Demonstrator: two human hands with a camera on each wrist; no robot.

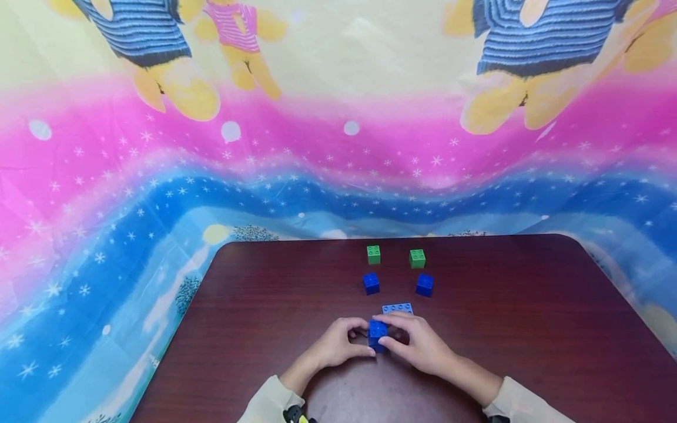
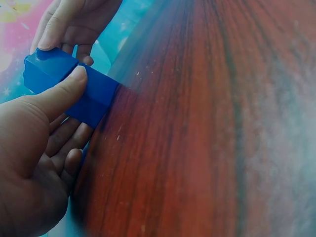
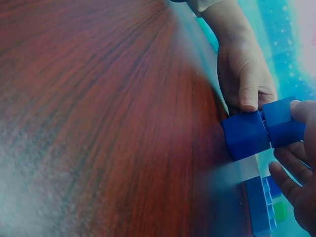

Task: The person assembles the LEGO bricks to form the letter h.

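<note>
Just in front of the person, two blue building bricks stand one on top of the other. The right hand (image 1: 423,346) pinches the upper blue brick (image 3: 284,123) between thumb and fingers. Around the lower blue brick (image 3: 245,136) the left hand (image 1: 335,343) has its thumb on one side and fingers on the other. A narrow, slightly uneven gap shows between the two bricks in the right wrist view. The lower brick's base is at the tabletop. Behind the right fingers lies a light blue brick (image 1: 398,308) with studs up, its near part hidden.
Farther back on the dark red wooden table (image 1: 264,317) sit two more blue bricks, left (image 1: 371,284) and right (image 1: 424,285). Beyond them are two green bricks, left (image 1: 374,254) and right (image 1: 417,258). A printed cloth (image 1: 317,147) hangs behind the table.
</note>
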